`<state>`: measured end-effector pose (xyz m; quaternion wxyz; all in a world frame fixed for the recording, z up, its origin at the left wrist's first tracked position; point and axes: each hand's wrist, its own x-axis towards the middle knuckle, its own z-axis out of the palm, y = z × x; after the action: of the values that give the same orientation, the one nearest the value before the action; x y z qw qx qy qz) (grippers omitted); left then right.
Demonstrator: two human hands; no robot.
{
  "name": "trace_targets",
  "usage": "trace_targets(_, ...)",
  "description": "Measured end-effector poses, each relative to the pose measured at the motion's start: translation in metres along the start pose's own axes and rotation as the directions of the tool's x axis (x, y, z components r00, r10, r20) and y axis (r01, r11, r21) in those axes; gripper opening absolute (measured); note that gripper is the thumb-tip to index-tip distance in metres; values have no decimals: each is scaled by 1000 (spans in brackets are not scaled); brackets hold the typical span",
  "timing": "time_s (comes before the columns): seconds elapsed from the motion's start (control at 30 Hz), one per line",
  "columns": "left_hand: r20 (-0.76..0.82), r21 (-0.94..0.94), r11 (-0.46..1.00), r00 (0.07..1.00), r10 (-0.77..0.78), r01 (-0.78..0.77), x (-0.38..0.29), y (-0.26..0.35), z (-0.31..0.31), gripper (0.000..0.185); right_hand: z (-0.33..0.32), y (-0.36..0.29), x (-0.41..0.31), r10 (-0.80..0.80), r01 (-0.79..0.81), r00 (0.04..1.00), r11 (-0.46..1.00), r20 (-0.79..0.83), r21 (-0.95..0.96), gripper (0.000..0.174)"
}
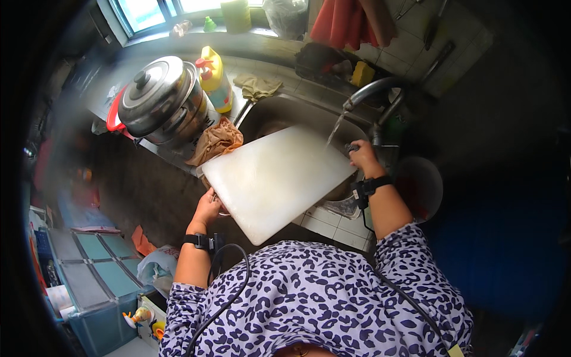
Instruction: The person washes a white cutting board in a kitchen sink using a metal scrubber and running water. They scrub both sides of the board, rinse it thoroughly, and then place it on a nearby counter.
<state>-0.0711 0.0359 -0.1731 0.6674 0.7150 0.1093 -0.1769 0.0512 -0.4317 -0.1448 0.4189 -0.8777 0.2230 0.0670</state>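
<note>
A large white cutting board (276,178) lies tilted across the steel sink (312,105), its near corner out past the counter edge. My left hand (208,208) grips the board's left edge; a metal ring or handle shows by the fingers. At the board's far right corner, my right hand (365,156) is closed around a small dark object (352,147), which I cannot identify. Water runs from the curved faucet (357,100) onto the board near that hand. Beside the board's upper left edge is a crumpled brown cloth or bag (218,140).
Left of the sink stand a lidded steel pot (156,98) and a yellow pump bottle (216,82). A green cloth (258,86) lies at the sink's back rim, and a yellow sponge (363,73) sits behind the faucet. A pale bucket (419,187) is at the right.
</note>
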Motion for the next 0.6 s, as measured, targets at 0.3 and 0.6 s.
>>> trace_targets(0.3, -107, -88, 996, 994, -21, 11, -9, 13, 13, 45, -160, -12, 22, -469, 541, 429, 818, -772, -197, 52)
trace_targets(0.6, -104, -88, 996, 994, -32, 23, -19, 27, 19, 43, -189, -27, 66, -524, 268, 541, 849, -658, -456, 35)
